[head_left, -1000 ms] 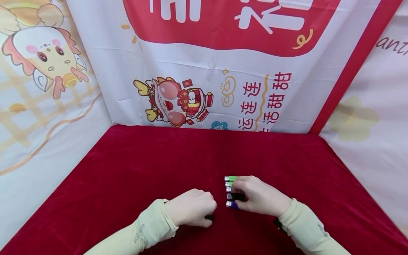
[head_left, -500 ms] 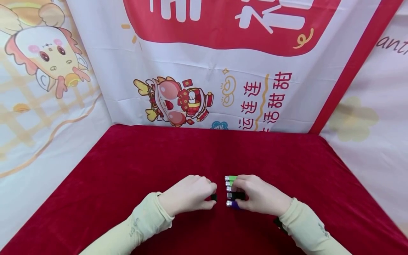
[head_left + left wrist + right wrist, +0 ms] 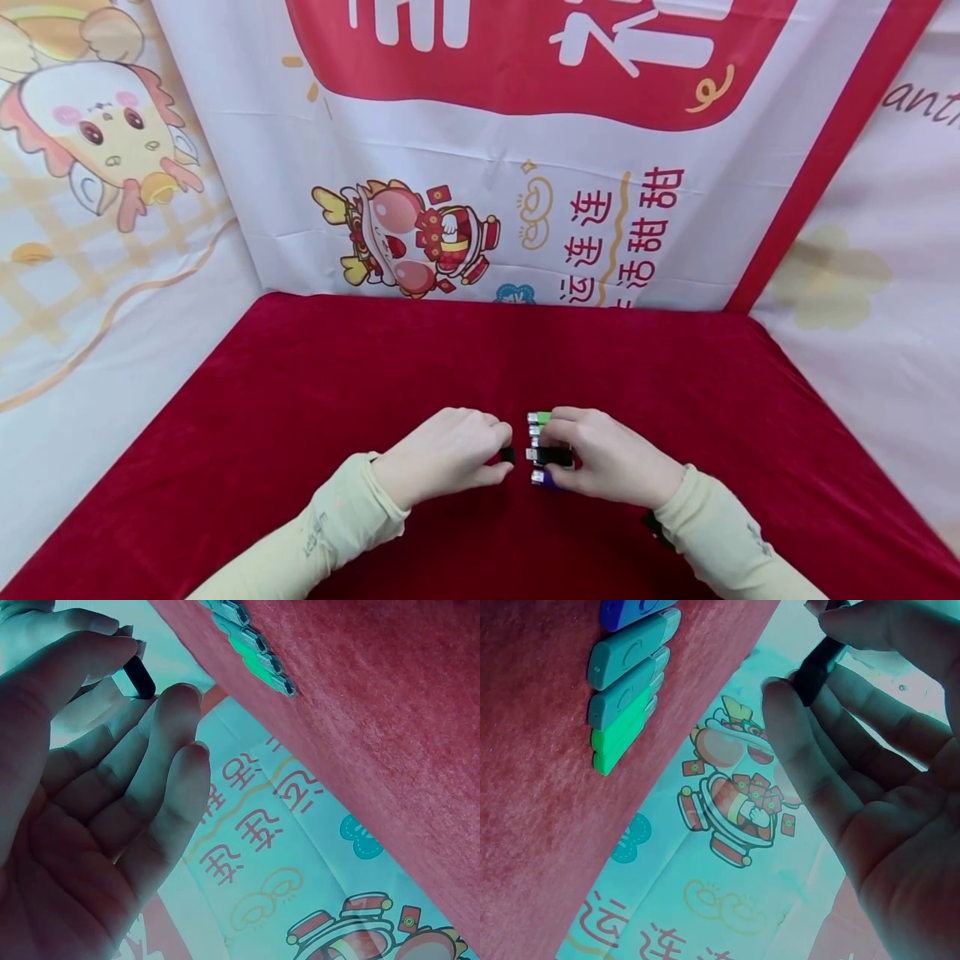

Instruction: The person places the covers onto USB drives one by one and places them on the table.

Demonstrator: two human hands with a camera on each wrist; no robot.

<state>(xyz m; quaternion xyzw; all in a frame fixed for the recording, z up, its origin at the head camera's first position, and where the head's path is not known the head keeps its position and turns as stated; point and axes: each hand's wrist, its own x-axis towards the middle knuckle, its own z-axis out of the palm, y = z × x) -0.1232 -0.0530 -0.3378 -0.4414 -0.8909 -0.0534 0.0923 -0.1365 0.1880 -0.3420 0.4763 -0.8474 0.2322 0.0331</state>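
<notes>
My right hand (image 3: 615, 457) pinches a black USB flash drive (image 3: 553, 456), its metal plug pointing left. In the right wrist view that black drive (image 3: 817, 671) sits between thumb and fingers, above the table. Opposite it, my left hand (image 3: 452, 450) holds a small black cap (image 3: 507, 455) between thumb and fingertips, a short gap from the plug. Below my right hand several USB drives lie side by side in a row. A blue drive (image 3: 634, 610), two grey-looking drives (image 3: 630, 651) and green ones (image 3: 621, 733) show. My right fingers partly hide the row in the head view.
A red velvet cloth (image 3: 360, 358) covers the table. Printed fabric hangings (image 3: 465, 150) stand behind and at both sides. A dark object (image 3: 654, 525) lies partly under the right sleeve, its kind unclear.
My left hand has moved away from the table's near side, bringing the black cap level with the drive. My right hand has raised the black drive slightly from the row.
</notes>
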